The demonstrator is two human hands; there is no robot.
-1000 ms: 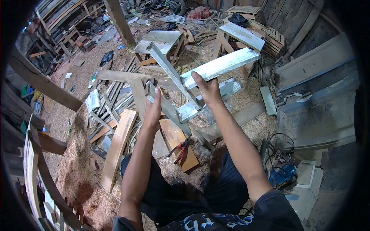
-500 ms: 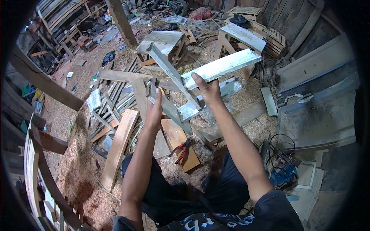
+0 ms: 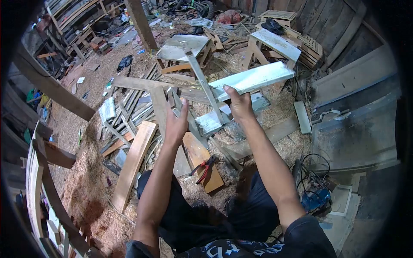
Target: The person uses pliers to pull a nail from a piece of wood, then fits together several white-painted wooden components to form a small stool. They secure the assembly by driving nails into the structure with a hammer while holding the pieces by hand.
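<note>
Slat (image 3: 201,77): top swung rightward since the earlier frame, standing between left hand (image 3: 176,127) and right hand (image 3: 241,105).
Pliers (image 3: 207,164): lay on the orange board (image 3: 213,184), nearer than the fingers.
Left hand: fingers clamped on the grey board (image 3: 196,133), tips partly hidden.
Right hand: fingers clamped on the white plank (image 3: 259,77).
Table (image 3: 172,48): beyond the fingertips.

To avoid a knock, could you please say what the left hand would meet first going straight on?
Past the board it holds, the left hand would probably meet the long plank lying ahead, though depth is unclear; it might pass above.
</note>
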